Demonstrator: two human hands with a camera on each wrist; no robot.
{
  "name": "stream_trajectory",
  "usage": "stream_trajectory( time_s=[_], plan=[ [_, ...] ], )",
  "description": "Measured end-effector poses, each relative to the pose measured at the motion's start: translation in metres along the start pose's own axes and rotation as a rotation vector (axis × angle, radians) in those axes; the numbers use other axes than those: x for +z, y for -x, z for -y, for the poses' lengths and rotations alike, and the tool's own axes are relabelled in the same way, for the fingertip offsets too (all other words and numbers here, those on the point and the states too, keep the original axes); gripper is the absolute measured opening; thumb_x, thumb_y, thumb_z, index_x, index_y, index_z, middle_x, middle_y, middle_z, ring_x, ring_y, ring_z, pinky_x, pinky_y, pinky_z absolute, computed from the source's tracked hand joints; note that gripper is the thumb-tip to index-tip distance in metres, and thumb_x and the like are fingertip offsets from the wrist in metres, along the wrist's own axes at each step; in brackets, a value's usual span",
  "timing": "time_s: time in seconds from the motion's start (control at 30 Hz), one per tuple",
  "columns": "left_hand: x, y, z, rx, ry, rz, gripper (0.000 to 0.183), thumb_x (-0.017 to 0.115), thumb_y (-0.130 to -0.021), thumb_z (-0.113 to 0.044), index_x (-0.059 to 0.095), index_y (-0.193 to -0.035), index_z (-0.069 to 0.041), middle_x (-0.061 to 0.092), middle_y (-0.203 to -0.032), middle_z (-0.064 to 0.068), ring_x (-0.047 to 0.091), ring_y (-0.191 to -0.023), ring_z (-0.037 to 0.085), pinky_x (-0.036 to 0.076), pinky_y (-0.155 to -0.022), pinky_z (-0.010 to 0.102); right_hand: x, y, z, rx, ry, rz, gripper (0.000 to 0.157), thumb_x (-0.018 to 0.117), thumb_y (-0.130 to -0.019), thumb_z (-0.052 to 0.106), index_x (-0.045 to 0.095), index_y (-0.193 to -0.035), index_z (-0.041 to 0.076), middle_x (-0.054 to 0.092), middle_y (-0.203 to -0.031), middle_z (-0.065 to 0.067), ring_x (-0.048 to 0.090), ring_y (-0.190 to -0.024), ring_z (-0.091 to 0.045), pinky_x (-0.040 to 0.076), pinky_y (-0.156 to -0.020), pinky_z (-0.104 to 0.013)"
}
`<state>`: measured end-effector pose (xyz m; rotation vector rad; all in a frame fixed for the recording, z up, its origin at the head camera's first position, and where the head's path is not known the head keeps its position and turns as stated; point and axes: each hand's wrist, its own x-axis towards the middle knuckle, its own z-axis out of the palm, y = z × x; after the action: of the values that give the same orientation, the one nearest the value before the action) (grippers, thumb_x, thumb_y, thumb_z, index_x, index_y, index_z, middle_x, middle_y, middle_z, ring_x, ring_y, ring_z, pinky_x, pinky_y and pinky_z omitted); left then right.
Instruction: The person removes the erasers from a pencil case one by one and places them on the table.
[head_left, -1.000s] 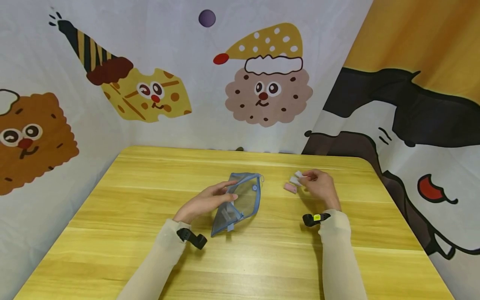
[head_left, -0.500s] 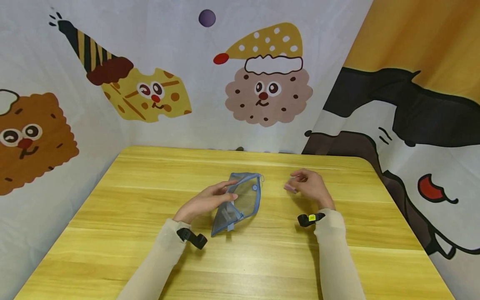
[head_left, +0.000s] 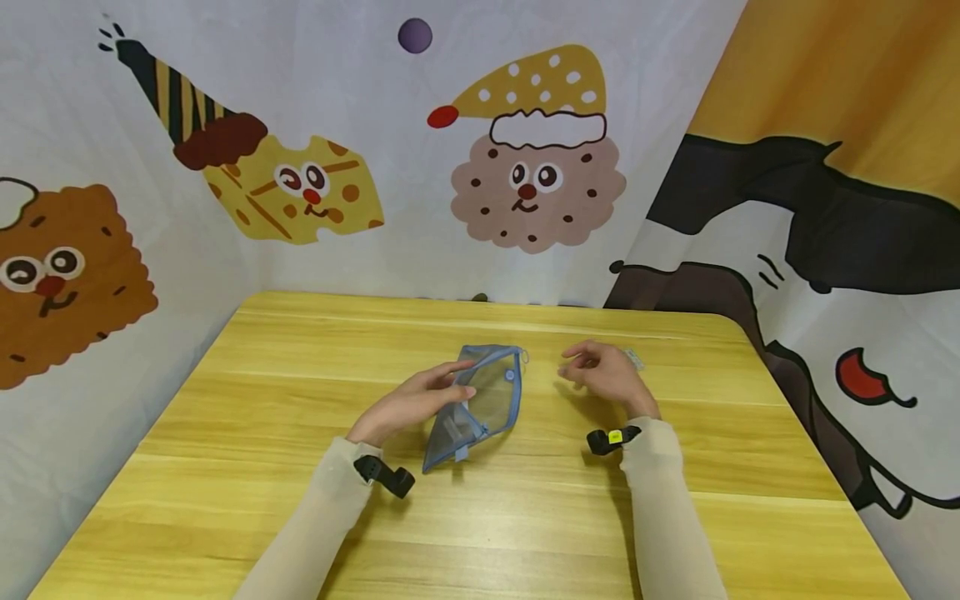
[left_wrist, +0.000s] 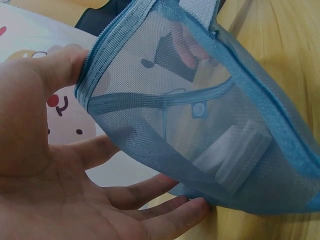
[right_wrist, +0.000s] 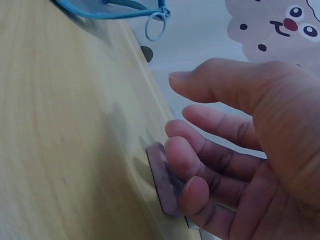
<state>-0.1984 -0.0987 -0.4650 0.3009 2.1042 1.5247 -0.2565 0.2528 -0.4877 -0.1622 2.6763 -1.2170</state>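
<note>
My left hand [head_left: 416, 406] holds a blue mesh zip pouch [head_left: 491, 396] with its mouth spread. In the left wrist view the thumb [left_wrist: 67, 65] lies at the zipper edge and the other fingers reach under the mesh. Pale white blocks [left_wrist: 240, 155] show through the pouch. My right hand [head_left: 603, 372] hovers right of the pouch, fingers loosely bent, thumb apart, nothing gripped. Right by its fingertips, a small pink eraser-like block [right_wrist: 162, 180] lies on the table; the hand hides it in the head view. A whitish piece [head_left: 634, 359] shows just behind this hand.
The wooden table [head_left: 300, 500] ends at a printed cloth backdrop [head_left: 405, 208] along its far side. A zipper pull ring [right_wrist: 156, 27] hangs from the pouch corner toward the right hand. Black wrist cameras [head_left: 384, 477] are strapped at both sleeves.
My right hand has moved left from the small blocks, its fingers loosening over and past the pink one. The white piece behind it has come into view. My left hand and the pouch stay put.
</note>
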Motion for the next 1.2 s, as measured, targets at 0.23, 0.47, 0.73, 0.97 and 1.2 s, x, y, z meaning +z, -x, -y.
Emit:
stream_trajectory(
  time_s=[0.23, 0.47, 0.73, 0.97, 1.2],
  plan=[
    [0.0, 0.0, 0.0, 0.004, 0.0, -0.006, 0.067, 0.066, -0.097, -0.05, 0.041, -0.158, -0.034, 0.029, -0.168, 0.011, 0.025, -0.157, 0.033, 0.027, -0.121, 0.065, 0.007, -0.002, 0.005, -0.053, -0.052, 0.075, 0.044, 0.078, -0.091, 0.033, 0.069, -0.128, 0.01, 0.073, -0.106, -0.01, 0.069, -0.086, -0.026, 0.053, -0.076, -0.034],
    [0.0, -0.001, 0.001, -0.001, 0.007, -0.016, 0.066, 0.066, -0.097, -0.05, 0.042, -0.157, -0.034, 0.029, -0.168, 0.011, 0.024, -0.158, 0.033, 0.028, -0.121, 0.065, 0.018, -0.004, 0.012, -0.098, -0.069, 0.144, 0.042, 0.078, -0.092, 0.031, 0.069, -0.126, 0.009, 0.073, -0.103, -0.01, 0.07, -0.083, -0.026, 0.053, -0.072, -0.033],
    [0.002, -0.001, 0.0, 0.002, 0.022, -0.026, 0.062, 0.065, -0.098, -0.048, 0.044, -0.155, -0.034, 0.048, -0.157, 0.008, 0.037, -0.151, 0.033, 0.031, -0.12, 0.062, 0.027, -0.004, 0.019, -0.118, -0.104, 0.205, 0.037, 0.078, -0.092, 0.028, 0.07, -0.124, 0.011, 0.073, -0.1, -0.008, 0.07, -0.082, -0.03, 0.053, -0.068, -0.034],
    [0.002, -0.001, 0.0, -0.004, 0.032, -0.038, 0.061, 0.064, -0.099, -0.049, 0.045, -0.155, -0.032, 0.057, -0.147, 0.004, 0.043, -0.147, 0.033, 0.034, -0.119, 0.062, 0.031, -0.004, 0.026, -0.143, -0.106, 0.236, 0.034, 0.076, -0.093, 0.023, 0.071, -0.123, 0.009, 0.071, -0.101, -0.009, 0.068, -0.083, -0.031, 0.051, -0.069, -0.033],
    [0.003, -0.002, -0.001, -0.022, 0.05, -0.061, 0.06, 0.061, -0.1, -0.053, 0.047, -0.154, -0.03, 0.055, -0.15, 0.007, 0.045, -0.146, 0.034, 0.038, -0.117, 0.06, 0.041, -0.004, 0.034, -0.168, -0.085, 0.264, 0.028, 0.072, -0.095, 0.018, 0.072, -0.122, 0.01, 0.072, -0.097, -0.007, 0.069, -0.083, -0.028, 0.051, -0.07, -0.032]
  ],
)
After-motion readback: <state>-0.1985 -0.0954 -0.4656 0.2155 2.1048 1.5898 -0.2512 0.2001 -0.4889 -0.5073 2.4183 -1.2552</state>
